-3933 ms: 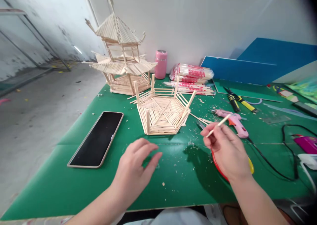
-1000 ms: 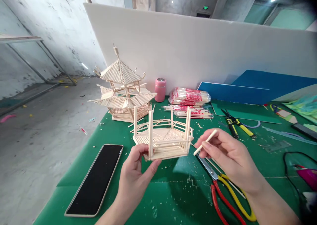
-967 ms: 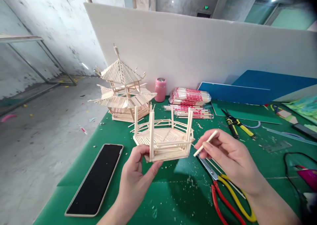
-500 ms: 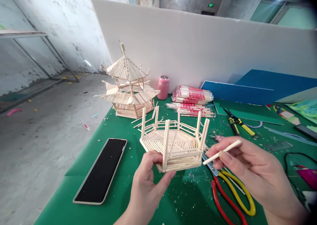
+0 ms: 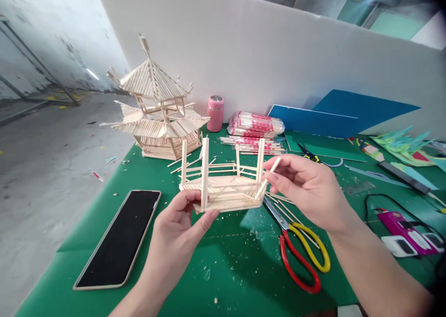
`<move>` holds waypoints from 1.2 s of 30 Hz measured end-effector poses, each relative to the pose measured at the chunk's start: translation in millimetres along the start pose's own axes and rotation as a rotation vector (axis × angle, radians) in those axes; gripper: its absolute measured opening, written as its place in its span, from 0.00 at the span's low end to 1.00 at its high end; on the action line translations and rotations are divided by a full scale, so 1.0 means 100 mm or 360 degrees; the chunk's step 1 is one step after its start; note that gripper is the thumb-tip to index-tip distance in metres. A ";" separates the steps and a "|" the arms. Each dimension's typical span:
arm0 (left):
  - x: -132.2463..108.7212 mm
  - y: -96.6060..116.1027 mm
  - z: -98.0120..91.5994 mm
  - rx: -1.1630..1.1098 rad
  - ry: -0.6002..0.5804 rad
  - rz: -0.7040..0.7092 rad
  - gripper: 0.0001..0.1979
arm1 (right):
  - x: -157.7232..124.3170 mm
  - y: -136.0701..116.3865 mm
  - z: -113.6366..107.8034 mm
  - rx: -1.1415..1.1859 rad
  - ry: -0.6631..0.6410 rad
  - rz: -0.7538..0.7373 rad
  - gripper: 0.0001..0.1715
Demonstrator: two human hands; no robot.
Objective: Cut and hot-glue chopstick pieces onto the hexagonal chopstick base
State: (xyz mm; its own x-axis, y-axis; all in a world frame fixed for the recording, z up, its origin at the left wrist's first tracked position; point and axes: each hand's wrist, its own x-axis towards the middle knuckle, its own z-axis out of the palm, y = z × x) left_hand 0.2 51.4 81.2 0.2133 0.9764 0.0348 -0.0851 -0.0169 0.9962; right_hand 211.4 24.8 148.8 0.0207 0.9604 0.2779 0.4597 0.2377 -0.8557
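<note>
My left hand (image 5: 184, 228) is closed on the near left corner of a small wooden-stick pavilion base (image 5: 230, 201), which has upright posts and low railings. It is lifted off the table and tilted slightly. Between the thumb and fingers of my right hand (image 5: 303, 187) is a short wooden stick (image 5: 272, 170). The stick's lower end meets the base's right corner, beside a post; whether it is seated there I cannot tell. Behind the base, to the left, stands a pavilion model (image 5: 156, 108) with two tiers of stick roofs.
Red-and-yellow-handled scissors (image 5: 296, 242) lie below my right hand among loose sticks. A phone (image 5: 118, 238) lies at left. Farther back are a pink canister (image 5: 215, 115), packs of sticks (image 5: 256, 125), blue boards (image 5: 362, 112) and pliers (image 5: 308, 154). A magenta device (image 5: 400, 228) with cables sits right.
My right hand has brought the stick upright against the base's right corner. The base has been turned and lowered to a flatter viewing angle in my left hand. The camera view has shifted right.
</note>
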 end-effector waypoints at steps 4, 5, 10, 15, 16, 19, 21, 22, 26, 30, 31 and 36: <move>0.02 0.02 0.00 -0.0008 0.0031 -0.0009 0.13 | 0.15 -0.02 0.02 -0.0148 -0.0071 -0.0047 0.17; 0.02 0.02 0.00 -0.0009 0.0038 -0.0016 0.13 | 0.18 -0.03 0.03 -0.0189 -0.0101 -0.0057 0.19; 0.03 0.01 0.00 -0.0015 0.0077 -0.0048 0.14 | 0.25 -0.07 0.06 -0.0344 -0.0161 -0.0160 0.24; 0.04 0.05 0.02 -0.0019 0.0108 -0.0061 0.15 | 0.25 -0.05 0.05 -0.0449 -0.0130 -0.0202 0.22; 0.04 0.06 0.03 -0.0002 0.0120 -0.0067 0.15 | 0.25 -0.05 0.05 -0.0459 -0.0131 -0.0203 0.22; 0.04 0.11 0.04 0.0044 0.0153 -0.0095 0.15 | 0.25 -0.03 0.05 -0.0490 -0.0124 -0.0211 0.20; 0.04 0.12 0.04 0.0045 0.0176 -0.0099 0.16 | 0.25 -0.03 0.04 -0.0506 -0.0113 -0.0219 0.19; 0.04 0.13 0.04 0.0040 0.0181 -0.0097 0.16 | 0.25 -0.03 0.04 -0.0510 -0.0108 -0.0226 0.19; 0.04 0.11 0.03 0.0019 0.0158 -0.0099 0.16 | 0.25 -0.03 0.02 -0.0509 -0.0089 -0.0263 0.19; 0.05 0.10 0.03 0.0034 0.0131 -0.0126 0.16 | 0.23 -0.02 0.02 -0.0517 -0.0075 -0.0288 0.18; 0.05 0.10 0.03 0.0034 0.0130 -0.0122 0.16 | 0.22 -0.02 0.02 -0.0518 -0.0069 -0.0293 0.18; 0.07 0.12 0.03 0.0043 0.0163 -0.0084 0.15 | 0.22 0.01 0.03 -0.0521 -0.0036 -0.0320 0.16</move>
State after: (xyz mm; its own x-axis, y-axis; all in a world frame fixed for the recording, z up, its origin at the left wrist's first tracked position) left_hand 3.4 56.9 93.1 0.1164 0.9929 -0.0247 -0.0500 0.0307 0.9983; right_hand 210.0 46.8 153.1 -0.1167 0.9030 0.4134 0.7119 0.3663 -0.5992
